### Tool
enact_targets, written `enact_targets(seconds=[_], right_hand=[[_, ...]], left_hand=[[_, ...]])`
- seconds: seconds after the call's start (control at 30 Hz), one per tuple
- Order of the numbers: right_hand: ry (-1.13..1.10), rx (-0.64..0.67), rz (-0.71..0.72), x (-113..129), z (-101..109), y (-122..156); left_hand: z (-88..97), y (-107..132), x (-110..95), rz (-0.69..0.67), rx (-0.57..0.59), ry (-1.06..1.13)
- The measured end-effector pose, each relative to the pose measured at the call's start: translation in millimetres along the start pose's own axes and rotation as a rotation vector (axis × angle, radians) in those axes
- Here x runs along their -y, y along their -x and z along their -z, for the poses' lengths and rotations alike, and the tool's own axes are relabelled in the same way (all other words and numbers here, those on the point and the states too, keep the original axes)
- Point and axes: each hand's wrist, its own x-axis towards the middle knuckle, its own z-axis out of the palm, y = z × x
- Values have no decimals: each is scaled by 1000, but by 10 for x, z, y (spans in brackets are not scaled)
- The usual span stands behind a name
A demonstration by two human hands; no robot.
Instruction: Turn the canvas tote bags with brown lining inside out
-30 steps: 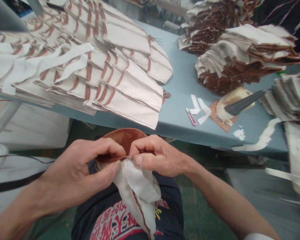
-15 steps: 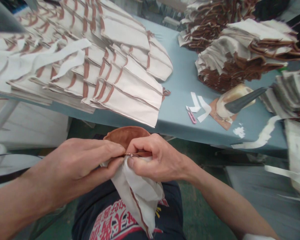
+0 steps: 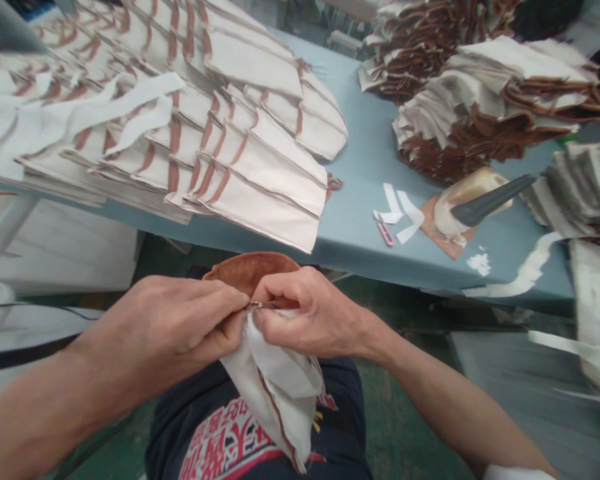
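Note:
Above my lap, both hands pinch one brown-and-white fabric piece [image 3: 286,393] along its edge. My left hand [image 3: 180,323] is closed, thumb and fingertips pressed on the edge from the left. From the right, my right hand [image 3: 307,310] is closed on the same edge, its fingers curled and its thumb below. The fingertips of the two hands almost meet. Brown material shows beyond the hands, while white cloth with a brown seam hangs down toward me. Whatever lies right under the fingertips is hidden.
A blue-covered table [image 3: 350,220] stands ahead. Rows of white pieces with brown edging [image 3: 275,180] cover its left. Right of them lie pink thread snips [image 3: 384,230], white strips [image 3: 409,219] and a pale container with a dark handle [image 3: 485,203]. Brown-and-white stacks [image 3: 445,133] stand behind.
The left hand has turned slightly, its fingers more bunched at the edge. The fabric piece and right hand have shifted a little to the left. Both hands keep their hold.

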Motion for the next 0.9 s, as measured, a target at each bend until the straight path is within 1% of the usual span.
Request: enact_targets(seconds=[0.1, 0.2, 0.37, 0.47, 0.57, 0.77, 0.9], right_hand=[[-10, -7, 13, -18, -20, -13], [-25, 6, 30, -33, -40, -32], [-59, 35, 26, -39, -49, -53], [-67, 49, 23, -36, -37, -48], [-69, 56, 23, -26, -27, -38], [22, 18, 89, -15, -45, -30], [111, -9, 108, -59, -63, -40]], left_hand=[[-10, 2, 4, 24, -33, 35], [-18, 4, 31, 104, -54, 178], [-68, 88, 93, 254, -21, 412], [-93, 144, 96, 294, -1, 481], [-78, 157, 77, 274, -17, 447], [-35, 103, 49, 258, 27, 317], [-74, 84, 20, 179, 13, 157]])
